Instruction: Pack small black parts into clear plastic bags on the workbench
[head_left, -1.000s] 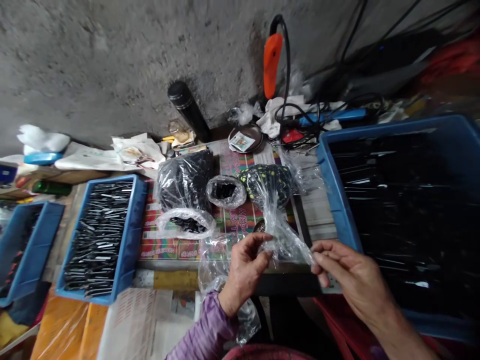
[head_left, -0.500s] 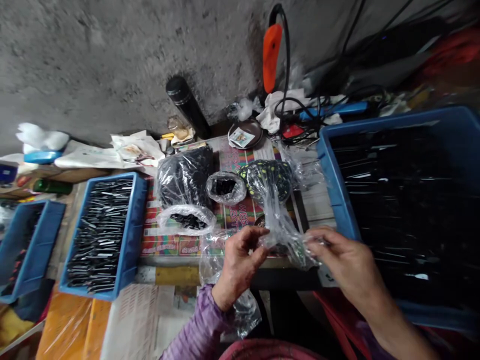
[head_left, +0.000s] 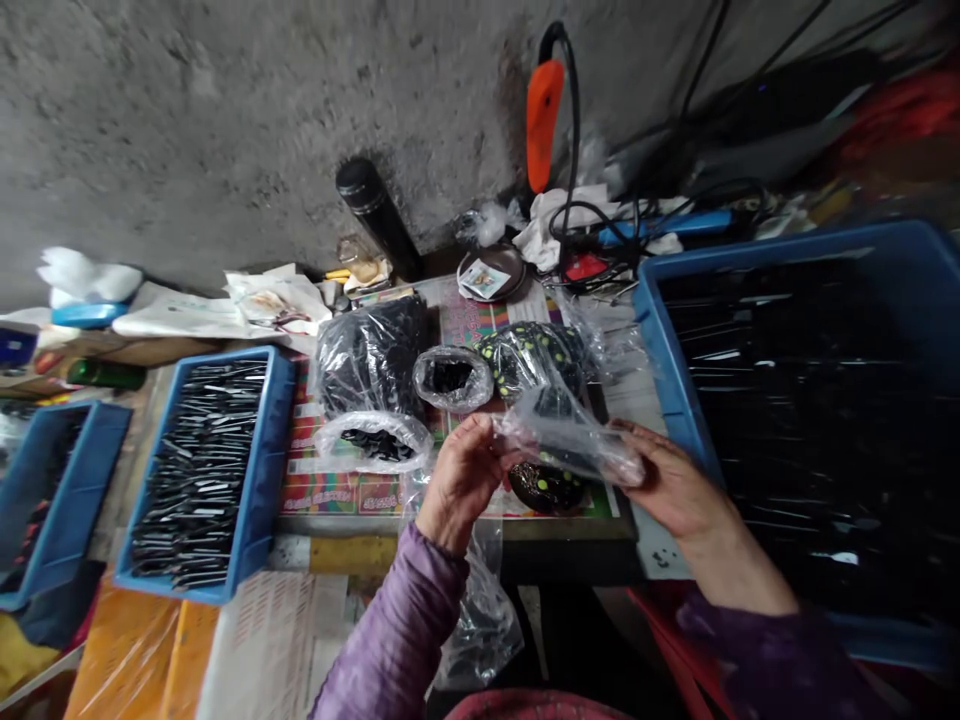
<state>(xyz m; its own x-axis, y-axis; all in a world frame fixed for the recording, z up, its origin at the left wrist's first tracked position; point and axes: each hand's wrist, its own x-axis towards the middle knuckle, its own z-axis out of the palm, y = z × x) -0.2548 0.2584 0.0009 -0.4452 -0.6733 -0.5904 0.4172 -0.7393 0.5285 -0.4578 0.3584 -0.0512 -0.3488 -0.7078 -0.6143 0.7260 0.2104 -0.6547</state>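
A clear plastic bag is stretched between both hands; its lower part holds small black pieces with yellow-green dots. My left hand pinches the bag's left edge, while my right hand grips its right edge. Just below the stretched plastic sits a dark round dish with some dotted pieces. Left of the dotted bag stands a small open bag of black pieces. Farther left lie a large plastic-wrapped black bundle and another open bag with a rolled rim.
A blue crate of black items fills the right side. At the left are a blue bin of thin black pieces and another blue bin. Behind stand a black flask and a hanging orange handle with cables.
Both hands have moved up and slightly away from me, and the bag's plastic is now spread flat between them. The dark dish below is more exposed.
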